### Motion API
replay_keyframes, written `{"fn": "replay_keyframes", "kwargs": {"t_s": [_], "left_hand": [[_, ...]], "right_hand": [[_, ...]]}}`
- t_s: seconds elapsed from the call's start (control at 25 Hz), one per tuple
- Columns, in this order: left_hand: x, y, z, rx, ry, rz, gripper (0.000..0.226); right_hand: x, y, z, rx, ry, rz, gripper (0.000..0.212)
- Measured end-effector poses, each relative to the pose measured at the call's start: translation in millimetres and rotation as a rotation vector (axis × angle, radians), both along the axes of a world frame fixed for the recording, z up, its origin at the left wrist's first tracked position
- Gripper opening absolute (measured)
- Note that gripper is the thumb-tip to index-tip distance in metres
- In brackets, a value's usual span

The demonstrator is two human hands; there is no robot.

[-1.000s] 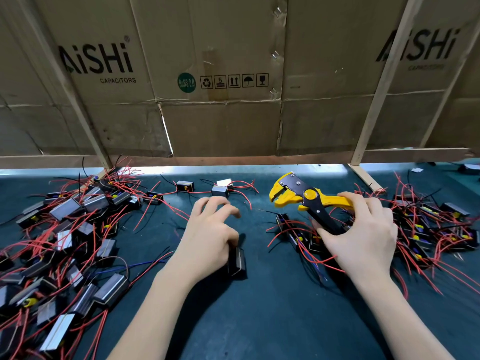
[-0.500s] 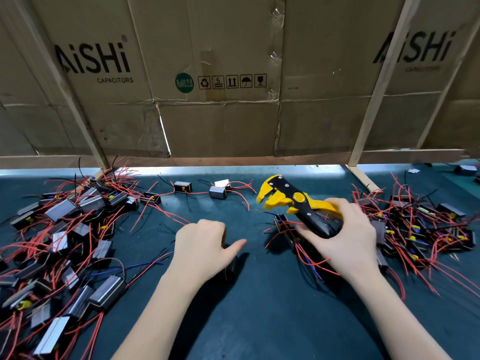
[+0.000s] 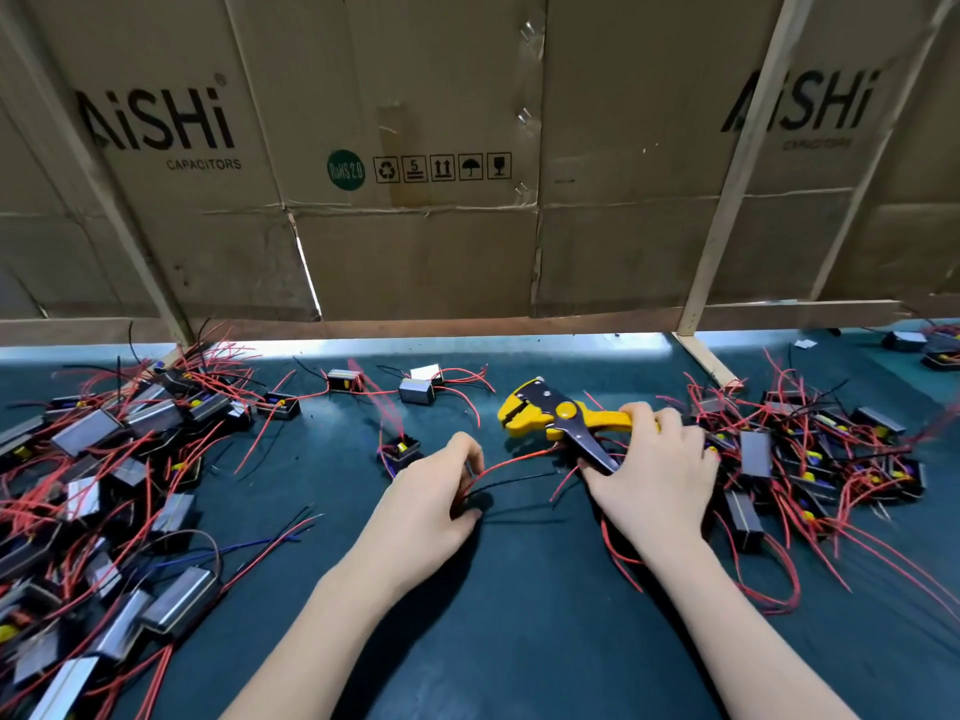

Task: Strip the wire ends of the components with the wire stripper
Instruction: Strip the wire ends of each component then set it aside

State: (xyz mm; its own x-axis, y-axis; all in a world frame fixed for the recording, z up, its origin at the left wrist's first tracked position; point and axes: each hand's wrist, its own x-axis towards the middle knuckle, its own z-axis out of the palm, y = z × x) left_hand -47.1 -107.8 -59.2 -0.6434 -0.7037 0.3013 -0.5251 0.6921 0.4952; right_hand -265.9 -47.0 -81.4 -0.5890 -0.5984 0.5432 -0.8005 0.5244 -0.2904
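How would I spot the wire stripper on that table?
Start at the dark green table between the two wire heaps. The wire stripper sits just right of centre, gripped by the right hand. It is the only yellow-and-black plier-shaped tool there.

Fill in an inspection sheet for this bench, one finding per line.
Surface: dark green mat, wires strewn on it.
Job's things: yellow wire stripper in the right hand; left pile and right pile of components.
Clutter: loose components at the back.
Grippers: left hand, fingers curled round red and black wires.
Cables: red wire runs towards the stripper.
Surroundings: cardboard wall, wooden slats.
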Motion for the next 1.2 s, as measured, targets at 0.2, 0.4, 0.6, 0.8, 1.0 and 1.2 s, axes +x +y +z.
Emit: {"fn": "replay_keyframes", "kwargs": {"t_s": [0.2,0.4,0.6,0.8,1.0,1.2], "left_hand": [[3,-1,1,-0.103,-0.081,-0.050,0.013],[7,-7,2,-0.080,-0.046,0.031,0.013],[23,-21,13,-0.254,0.271,0.431,0.017],[37,-21,36,0.195,1.114,0.240,0.026],[23,-13,30,0.278,0.894,0.103,0.029],[-2,0,-8,-0.107,-0.134,0.095,0.026]], "right_hand": [[-28,9,8,0.000,-0.133,-0.101,0.067],[-23,20,28,-0.362,-0.341,0.277,0.058],[-16,35,51,-0.368,-1.032,1.108,0.046],[12,33,37,-0.158,-1.422,1.387,0.054],[21,27,30,-0.223,-1.262,1.056,0.053],[16,27,32,-0.276,-1.106,0.851,0.041]]}}
